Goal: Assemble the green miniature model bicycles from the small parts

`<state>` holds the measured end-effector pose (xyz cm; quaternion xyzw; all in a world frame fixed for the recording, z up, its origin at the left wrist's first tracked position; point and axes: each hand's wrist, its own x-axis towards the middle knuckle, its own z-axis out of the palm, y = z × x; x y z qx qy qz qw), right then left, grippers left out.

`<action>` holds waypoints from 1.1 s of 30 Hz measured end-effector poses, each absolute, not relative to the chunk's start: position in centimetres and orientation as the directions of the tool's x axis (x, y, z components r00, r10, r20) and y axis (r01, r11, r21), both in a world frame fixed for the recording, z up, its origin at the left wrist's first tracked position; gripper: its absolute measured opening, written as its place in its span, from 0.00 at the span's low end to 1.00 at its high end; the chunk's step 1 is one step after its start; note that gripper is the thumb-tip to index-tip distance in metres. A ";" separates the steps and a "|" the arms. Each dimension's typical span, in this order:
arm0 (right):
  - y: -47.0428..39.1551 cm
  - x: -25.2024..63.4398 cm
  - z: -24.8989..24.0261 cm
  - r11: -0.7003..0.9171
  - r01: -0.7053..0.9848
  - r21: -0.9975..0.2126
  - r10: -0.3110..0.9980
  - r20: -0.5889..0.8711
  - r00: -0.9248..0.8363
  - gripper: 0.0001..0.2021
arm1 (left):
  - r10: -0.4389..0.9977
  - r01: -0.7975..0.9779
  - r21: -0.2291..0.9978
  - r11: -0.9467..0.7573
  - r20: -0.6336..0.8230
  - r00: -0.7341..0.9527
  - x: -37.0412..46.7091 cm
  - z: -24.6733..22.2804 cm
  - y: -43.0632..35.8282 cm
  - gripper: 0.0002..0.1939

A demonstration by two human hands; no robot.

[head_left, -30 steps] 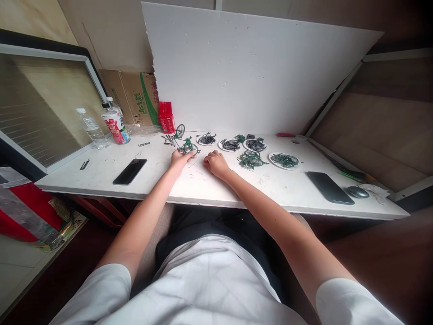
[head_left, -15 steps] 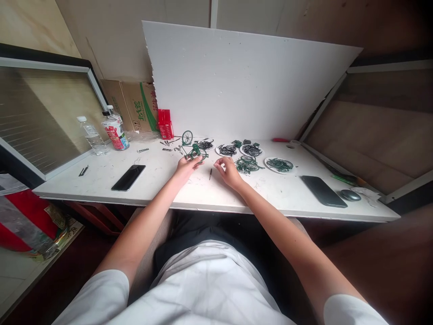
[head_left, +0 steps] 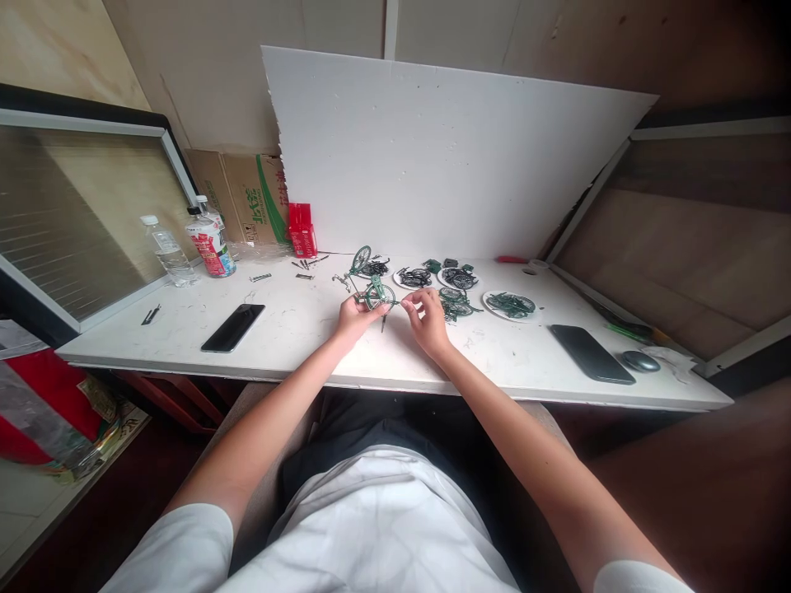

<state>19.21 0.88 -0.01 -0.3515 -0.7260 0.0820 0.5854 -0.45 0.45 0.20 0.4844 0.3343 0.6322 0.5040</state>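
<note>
A small green model bicycle (head_left: 377, 290) is tilted above the table, with my left hand (head_left: 357, 321) closed round its lower part. One spoked wheel sticks up at the upper left and another is close to my left fingertips. My right hand (head_left: 428, 321) is pinched at the right side of that nearer wheel. Whatever thin piece lies between its fingertips is too small to name. Just below the bicycle, a thin dark stick-like piece (head_left: 383, 324) lies on the white table (head_left: 321, 362).
Beyond my hands are plates of black parts (head_left: 415, 277) and green parts (head_left: 510, 304), plus a loose green pile (head_left: 456, 303). A phone (head_left: 233, 328) lies left; a dark flat device (head_left: 592, 352) and mouse (head_left: 640, 361) lie right. Bottles (head_left: 211, 243) stand back left.
My left hand and the bicycle have moved right and nearer to me. My right hand has shifted slightly right, and its fingertips now meet the bicycle's wheel side.
</note>
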 end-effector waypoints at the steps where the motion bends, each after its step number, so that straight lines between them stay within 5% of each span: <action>1: 0.7 19.1 0.0 0.745 0.411 -0.525 0.595 0.801 -0.057 0.12 | 0.959 -0.309 0.910 -0.276 0.284 -0.018 -0.4 0.1 0.5 0.31; 33: -0.2 18.8 0.7 0.734 0.436 -0.521 0.620 0.776 -0.116 0.13 | 0.940 -0.191 0.936 -0.297 0.322 0.115 -0.4 0.3 -0.3 0.30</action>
